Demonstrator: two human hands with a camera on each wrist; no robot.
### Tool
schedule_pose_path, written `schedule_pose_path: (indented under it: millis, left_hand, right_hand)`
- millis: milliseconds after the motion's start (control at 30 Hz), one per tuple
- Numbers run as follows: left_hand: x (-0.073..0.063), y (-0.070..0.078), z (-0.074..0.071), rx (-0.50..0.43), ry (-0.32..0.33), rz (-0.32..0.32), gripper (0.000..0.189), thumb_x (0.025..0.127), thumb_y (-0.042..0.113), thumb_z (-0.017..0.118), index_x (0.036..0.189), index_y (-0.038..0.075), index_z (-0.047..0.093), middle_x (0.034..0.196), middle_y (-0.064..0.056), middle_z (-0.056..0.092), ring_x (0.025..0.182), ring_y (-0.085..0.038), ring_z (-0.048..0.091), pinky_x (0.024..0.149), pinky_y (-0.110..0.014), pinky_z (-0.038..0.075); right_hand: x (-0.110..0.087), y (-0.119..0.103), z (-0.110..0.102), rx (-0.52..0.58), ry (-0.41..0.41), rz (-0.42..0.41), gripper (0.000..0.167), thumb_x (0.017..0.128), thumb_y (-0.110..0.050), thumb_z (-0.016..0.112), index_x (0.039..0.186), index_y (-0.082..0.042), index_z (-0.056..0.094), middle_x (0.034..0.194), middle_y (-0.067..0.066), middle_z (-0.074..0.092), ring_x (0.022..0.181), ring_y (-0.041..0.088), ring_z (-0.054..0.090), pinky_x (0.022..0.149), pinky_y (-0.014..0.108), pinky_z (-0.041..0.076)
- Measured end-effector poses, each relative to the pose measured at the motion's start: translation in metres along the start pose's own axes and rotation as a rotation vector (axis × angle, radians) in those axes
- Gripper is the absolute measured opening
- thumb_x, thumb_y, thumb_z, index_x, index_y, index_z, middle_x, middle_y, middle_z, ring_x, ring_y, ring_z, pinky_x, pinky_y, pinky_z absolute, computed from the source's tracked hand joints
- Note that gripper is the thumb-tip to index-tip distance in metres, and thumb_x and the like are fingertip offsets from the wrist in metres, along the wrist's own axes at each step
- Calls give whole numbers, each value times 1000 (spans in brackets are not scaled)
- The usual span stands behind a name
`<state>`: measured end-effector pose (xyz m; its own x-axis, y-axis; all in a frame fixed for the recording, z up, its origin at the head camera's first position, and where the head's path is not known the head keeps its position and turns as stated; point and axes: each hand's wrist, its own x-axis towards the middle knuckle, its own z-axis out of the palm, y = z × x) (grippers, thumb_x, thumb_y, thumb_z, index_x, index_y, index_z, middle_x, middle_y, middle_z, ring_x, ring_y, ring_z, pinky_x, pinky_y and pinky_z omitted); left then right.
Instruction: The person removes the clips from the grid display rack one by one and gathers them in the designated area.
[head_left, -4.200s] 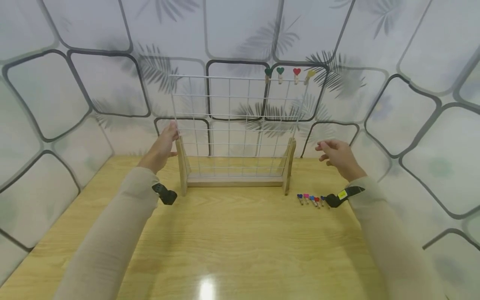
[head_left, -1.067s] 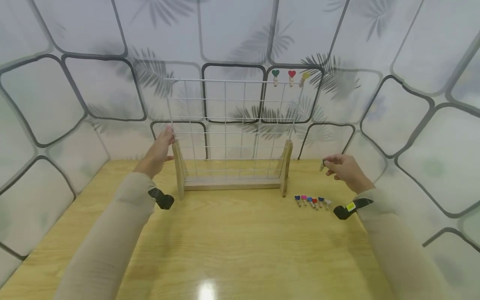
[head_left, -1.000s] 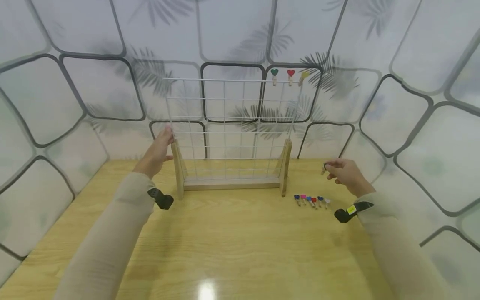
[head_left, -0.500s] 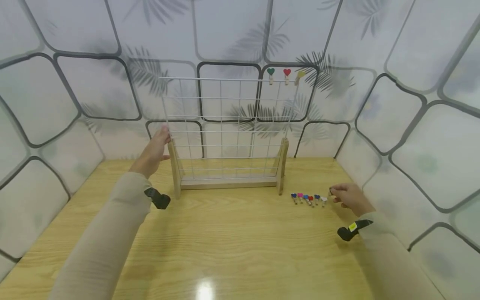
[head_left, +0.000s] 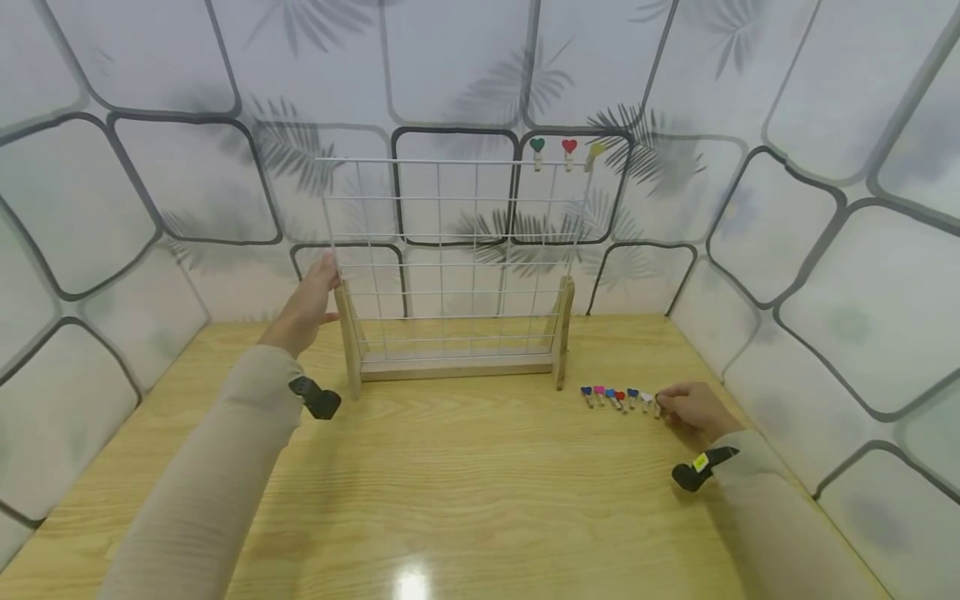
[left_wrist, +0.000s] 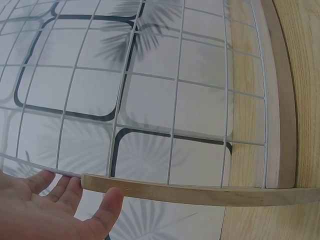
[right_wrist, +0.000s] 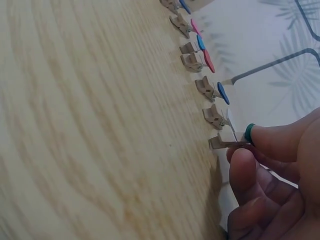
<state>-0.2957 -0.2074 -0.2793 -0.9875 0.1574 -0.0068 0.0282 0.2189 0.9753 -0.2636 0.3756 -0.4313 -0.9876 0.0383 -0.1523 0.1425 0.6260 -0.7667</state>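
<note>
My right hand [head_left: 693,407] pinches a small wooden clothespin [right_wrist: 225,143] with a green top between thumb and forefinger. The clothespin is low at the table, beside a white-topped clothespin [right_wrist: 214,117] at the near end of a row. At the other side, my left hand [head_left: 306,304] touches the left edge of a white wire grid rack [head_left: 457,264]. Its fingertips rest at the side wire and the top of the wooden post [left_wrist: 165,192], with the thumb over the post. A green heart clothespin [head_left: 537,146], a red one [head_left: 569,147] and a yellow one [head_left: 595,152] sit along the top wire.
Left of my right hand, the row includes a dark blue clothespin [head_left: 587,392], a pink one [head_left: 599,391] and a red one [head_left: 619,397]. The rack's wooden base [head_left: 457,364] stands on the wooden table [head_left: 450,467]. Patterned walls [head_left: 457,67] enclose the back and sides.
One green clothespin has left the top wire. Holding a green-topped clothespin, my right hand has come down to the row's right end. My left hand stays at the rack; the head view has shifted slightly.
</note>
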Motion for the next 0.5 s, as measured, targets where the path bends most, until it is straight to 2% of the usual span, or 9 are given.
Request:
schedule_pose_path:
  millis: [267, 333, 433, 500]
  left_hand:
    - [2, 2, 0, 1, -1, 8, 73, 100, 59, 10, 154, 16, -18, 161, -11, -9, 147, -25, -3, 112, -58, 18]
    - [2, 1, -1, 4, -3, 10, 74, 100, 59, 10, 153, 17, -18, 161, -12, -10, 147, -25, -3, 112, -58, 18]
    - [2, 1, -1, 12, -7, 6, 74, 100, 60, 10, 153, 17, -18, 161, -11, -10, 147, -26, -3, 112, -58, 18]
    - [2, 0, -2, 13, -8, 9, 75, 99, 61, 10, 153, 17, -19, 161, -12, -9, 147, -26, -4, 112, -58, 18]
  right_hand:
    - [2, 1, 0, 1, 1, 27, 34, 98, -8, 54, 122, 16, 55, 68, 0, 62, 57, 11, 57, 49, 24, 47]
    - [2, -1, -2, -30, 13, 11, 35, 98, -9, 54, 122, 17, 54, 70, 3, 64, 59, 12, 58, 51, 25, 48]
    - [2, -7, -6, -67, 27, -13, 39, 100, -15, 51, 125, 16, 52, 85, 14, 68, 67, 13, 61, 56, 28, 50]
    - [5, -14, -10, -64, 32, -39, 44, 103, -21, 48, 129, 14, 50, 103, 22, 66, 74, 13, 64, 59, 30, 51]
